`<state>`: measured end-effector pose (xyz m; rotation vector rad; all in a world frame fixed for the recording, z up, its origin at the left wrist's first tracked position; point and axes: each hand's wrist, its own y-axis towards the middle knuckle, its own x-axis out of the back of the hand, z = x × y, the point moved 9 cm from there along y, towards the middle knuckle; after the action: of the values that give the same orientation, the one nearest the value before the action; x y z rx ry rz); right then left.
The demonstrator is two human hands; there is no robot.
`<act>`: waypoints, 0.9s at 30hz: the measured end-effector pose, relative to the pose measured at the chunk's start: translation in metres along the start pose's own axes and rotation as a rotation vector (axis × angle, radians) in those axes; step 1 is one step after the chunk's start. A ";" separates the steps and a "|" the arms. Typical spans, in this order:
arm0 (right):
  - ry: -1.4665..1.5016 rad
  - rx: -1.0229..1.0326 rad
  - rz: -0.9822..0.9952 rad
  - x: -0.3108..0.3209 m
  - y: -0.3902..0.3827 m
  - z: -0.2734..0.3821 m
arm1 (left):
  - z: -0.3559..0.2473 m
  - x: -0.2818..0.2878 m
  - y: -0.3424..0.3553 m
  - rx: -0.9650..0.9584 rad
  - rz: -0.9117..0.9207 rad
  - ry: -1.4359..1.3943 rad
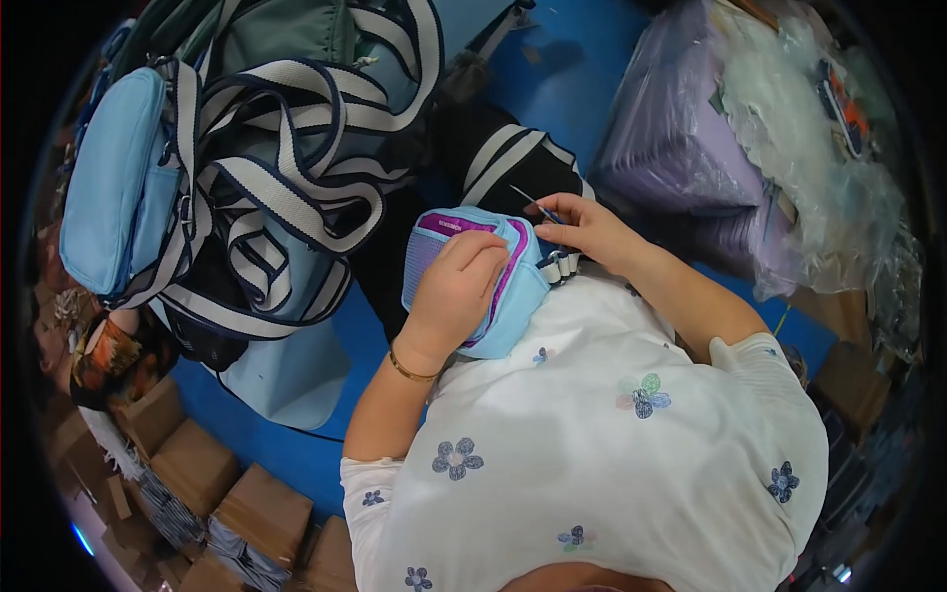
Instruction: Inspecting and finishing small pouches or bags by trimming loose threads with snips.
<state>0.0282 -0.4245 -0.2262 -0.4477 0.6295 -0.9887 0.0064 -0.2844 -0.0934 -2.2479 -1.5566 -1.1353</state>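
A small light blue bag (526, 296) with purple zip edging and a mesh panel rests against my lap. My left hand (456, 293) lies across its front with bent fingers closed on it near the zip; the fingertips are partly hidden. At the bag's upper right corner, my right hand (589, 234) grips a slim, pointed metal tool (523, 193) with a dark blue part. Its point sticks out to the upper left, apart from the bag. Below that hand, a short striped strap (559, 265) is bunched at the bag's side.
On the left, a pile of bags with white-and-navy striped straps (276, 187) includes a light blue bag (113, 183). Purple stacked pieces (681, 148) in clear plastic stand at the upper right. Brown cardboard boxes (264, 513) sit at the lower left, beside the blue floor (296, 449).
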 end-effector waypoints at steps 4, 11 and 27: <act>-0.152 0.145 -0.103 0.007 -0.013 0.022 | 0.010 0.000 -0.003 0.103 0.022 -0.052; -0.661 0.352 -0.161 0.008 -0.037 0.051 | 0.019 0.000 0.000 0.128 0.159 -0.308; -0.367 0.190 -0.170 0.018 -0.041 0.018 | 0.002 -0.009 0.006 -0.080 0.227 0.171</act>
<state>0.0218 -0.4584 -0.1931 -0.5044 0.1670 -1.0825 0.0109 -0.2922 -0.0992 -2.2389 -1.1786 -1.3031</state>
